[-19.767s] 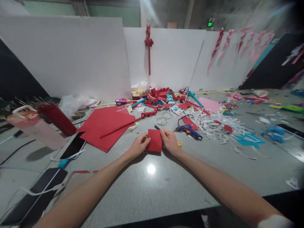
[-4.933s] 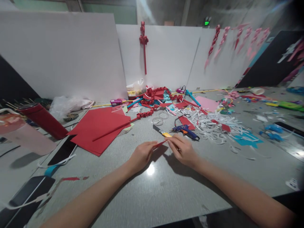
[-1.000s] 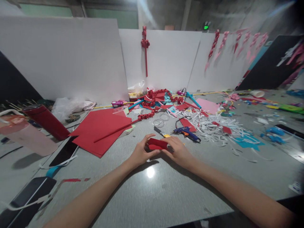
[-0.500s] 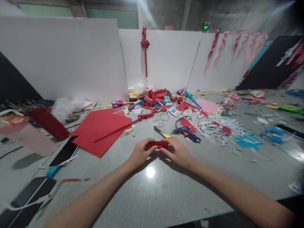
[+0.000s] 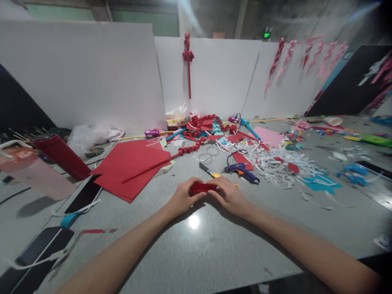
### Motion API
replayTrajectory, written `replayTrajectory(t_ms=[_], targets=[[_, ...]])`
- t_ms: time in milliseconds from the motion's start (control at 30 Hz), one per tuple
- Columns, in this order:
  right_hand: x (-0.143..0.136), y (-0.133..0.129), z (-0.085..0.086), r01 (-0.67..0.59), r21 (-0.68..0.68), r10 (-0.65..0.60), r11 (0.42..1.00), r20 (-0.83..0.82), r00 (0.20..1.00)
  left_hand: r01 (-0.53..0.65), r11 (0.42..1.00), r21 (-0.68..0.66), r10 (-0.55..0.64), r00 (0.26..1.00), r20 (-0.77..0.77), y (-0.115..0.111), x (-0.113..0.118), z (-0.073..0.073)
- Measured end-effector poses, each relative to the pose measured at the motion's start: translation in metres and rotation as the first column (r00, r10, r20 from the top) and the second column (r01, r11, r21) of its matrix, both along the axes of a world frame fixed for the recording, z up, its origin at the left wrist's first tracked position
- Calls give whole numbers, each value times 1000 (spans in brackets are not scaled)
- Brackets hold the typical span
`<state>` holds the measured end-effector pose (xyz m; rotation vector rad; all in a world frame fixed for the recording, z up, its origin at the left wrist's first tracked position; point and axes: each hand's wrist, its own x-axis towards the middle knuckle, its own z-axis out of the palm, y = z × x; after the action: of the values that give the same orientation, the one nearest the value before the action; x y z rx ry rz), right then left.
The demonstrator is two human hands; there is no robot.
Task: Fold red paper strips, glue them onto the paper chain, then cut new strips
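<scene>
A small piece of folded red paper is held between both hands, low over the grey table. My left hand pinches its left end between thumb and fingers. Its right end is gripped by my right hand, whose fingers cover part of it. Just beyond the hands lies a knife with a yellow and black handle, partly hidden by my right hand. A blue glue gun rests behind and right of that hand.
Red paper sheets with a rolled red stick lie to the left, near a red bottle and a pinkish cup. White paper strips are heaped at right. Behind stands a white board with a red paper decoration.
The red paper has tilted and its shape between the fingers looks more open and curved. Both hands stay in nearly the same place, fingers shifted slightly.
</scene>
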<state>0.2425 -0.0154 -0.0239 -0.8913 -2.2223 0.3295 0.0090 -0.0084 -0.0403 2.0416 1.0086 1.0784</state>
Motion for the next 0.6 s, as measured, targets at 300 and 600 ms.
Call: replayTrajectory(t_ms=[300, 600], targets=[[1, -1, -1, -2, -36, 1, 999, -3, 1000, -8, 999, 43, 8, 1000, 5, 1, -1, 0], [4, 2, -4, -7, -31, 7, 999, -14, 1000, -42, 997, 59, 42, 999, 3, 3, -1, -3]])
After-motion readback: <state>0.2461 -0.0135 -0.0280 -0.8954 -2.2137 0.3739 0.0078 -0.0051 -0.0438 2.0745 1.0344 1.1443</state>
